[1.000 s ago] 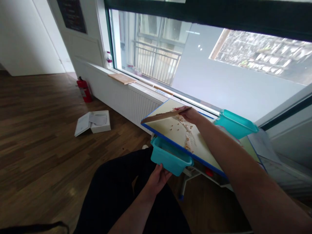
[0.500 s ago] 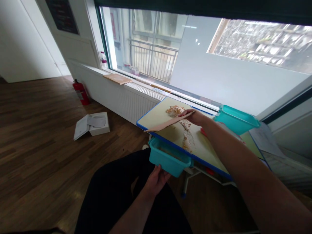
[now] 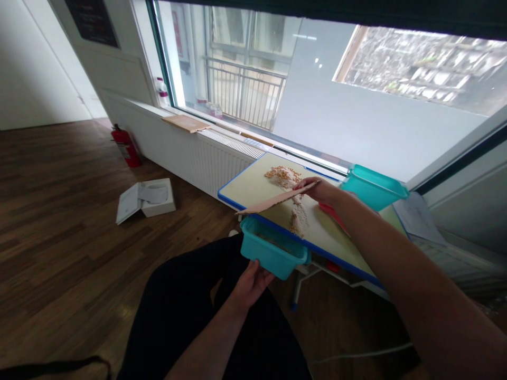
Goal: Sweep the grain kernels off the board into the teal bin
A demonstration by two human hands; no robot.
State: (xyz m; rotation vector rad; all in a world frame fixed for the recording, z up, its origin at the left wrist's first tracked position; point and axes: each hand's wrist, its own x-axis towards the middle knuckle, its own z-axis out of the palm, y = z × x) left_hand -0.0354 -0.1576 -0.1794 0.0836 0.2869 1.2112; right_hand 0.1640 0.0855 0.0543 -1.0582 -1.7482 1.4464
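My left hand [image 3: 250, 282] grips the underside of a teal plastic bin [image 3: 273, 249], held just below the near edge of a small blue-rimmed desk [image 3: 245, 187]. My right hand [image 3: 320, 191] is closed on one end of a flat brown cardboard strip [image 3: 277, 199], which lies across the desk top above the bin. A heap of yellowish grains [image 3: 282, 174] sits behind the strip, and a pale trail of them [image 3: 298, 219] runs toward the desk's near edge.
A second teal bin [image 3: 372, 191] stands at the desk's far right by the window. A white radiator [image 3: 206, 158] runs under the sill. An open white box [image 3: 146, 197] and a red fire extinguisher [image 3: 122, 145] are on the wooden floor at left.
My right hand has drawn the cardboard strip from the far side of the desk toward the near edge, leaving the grain heap behind it. The left hand kept hold of the bin.
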